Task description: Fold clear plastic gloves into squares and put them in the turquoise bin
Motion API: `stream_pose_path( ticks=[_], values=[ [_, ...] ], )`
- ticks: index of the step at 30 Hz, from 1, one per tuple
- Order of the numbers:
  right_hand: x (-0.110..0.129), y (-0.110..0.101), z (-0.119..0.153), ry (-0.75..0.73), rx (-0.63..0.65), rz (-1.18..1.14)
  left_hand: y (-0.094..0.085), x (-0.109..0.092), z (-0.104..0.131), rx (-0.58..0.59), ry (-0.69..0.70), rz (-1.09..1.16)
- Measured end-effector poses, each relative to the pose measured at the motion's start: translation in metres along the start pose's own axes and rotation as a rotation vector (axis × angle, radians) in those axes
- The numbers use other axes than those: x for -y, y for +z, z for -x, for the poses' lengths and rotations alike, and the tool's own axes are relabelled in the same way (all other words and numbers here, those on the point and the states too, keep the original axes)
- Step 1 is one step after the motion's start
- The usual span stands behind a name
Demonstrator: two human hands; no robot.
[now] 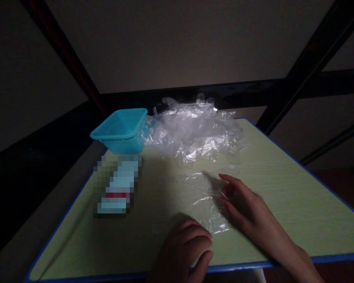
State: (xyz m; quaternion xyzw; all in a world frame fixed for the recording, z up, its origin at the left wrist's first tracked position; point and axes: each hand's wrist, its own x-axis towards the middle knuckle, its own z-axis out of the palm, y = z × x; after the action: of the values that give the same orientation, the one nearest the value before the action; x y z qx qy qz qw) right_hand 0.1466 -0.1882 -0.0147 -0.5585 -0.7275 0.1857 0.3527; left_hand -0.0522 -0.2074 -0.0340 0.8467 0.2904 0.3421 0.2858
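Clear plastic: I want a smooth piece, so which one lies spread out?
The sheet by the left hand and right hand; the rest is crumpled in the heap beside the blue basin.

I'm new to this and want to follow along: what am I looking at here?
There is no robot, just a person's bare hands, seen in one picture from a camera on their head, looking forward and down. On the wooden-topped table stands a turquoise plastic basin, beside a heap of crumpled clear plastic. Nearer lie a pixelated oblong item and a flat clear plastic piece. The left hand curls at its near edge; the right hand is open beside it. Whether either grips it is unclear.
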Motion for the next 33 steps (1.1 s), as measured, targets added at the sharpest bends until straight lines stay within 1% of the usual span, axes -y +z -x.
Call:
stream_pose_path(
  ticks=[2,4,11,13,17,19,22,26,28,30,33],
  values=[
    [-0.001,0.002,0.001,-0.041,-0.020,0.020,0.000,0.001,0.001,0.010,0.001,-0.003],
    [-0.002,0.003,0.001,-0.060,-0.003,0.035,0.000,0.001,0.001,0.003,0.003,-0.004],
    [-0.004,0.008,-0.004,-0.040,0.086,0.074,0.000,0.000,0.001,-0.016,0.004,-0.001],
    [-0.005,0.008,-0.007,-0.043,0.111,0.080,0.000,0.000,0.001,-0.016,0.013,0.004],
    [-0.004,0.004,-0.015,-0.068,0.209,0.091,-0.001,0.000,0.000,-0.003,0.010,0.008],
    [-0.004,0.003,-0.019,-0.078,0.236,0.102,-0.001,0.000,0.000,0.007,0.007,0.007],
    [-0.006,0.002,-0.021,-0.095,0.199,0.154,0.000,0.000,0.001,0.001,0.007,0.005],
    [-0.006,-0.003,-0.017,-0.114,0.052,0.226,0.001,0.001,0.002,-0.007,0.011,0.000],
    [-0.005,-0.007,-0.012,-0.128,0.021,0.238,0.002,0.002,0.002,-0.010,0.016,0.000],
    [-0.003,-0.010,-0.005,-0.167,0.056,0.281,0.003,0.003,0.002,-0.024,0.026,0.001],
    [-0.003,-0.011,0.007,-0.300,0.193,0.414,0.004,0.004,0.002,-0.047,0.049,0.004]
  ],
)
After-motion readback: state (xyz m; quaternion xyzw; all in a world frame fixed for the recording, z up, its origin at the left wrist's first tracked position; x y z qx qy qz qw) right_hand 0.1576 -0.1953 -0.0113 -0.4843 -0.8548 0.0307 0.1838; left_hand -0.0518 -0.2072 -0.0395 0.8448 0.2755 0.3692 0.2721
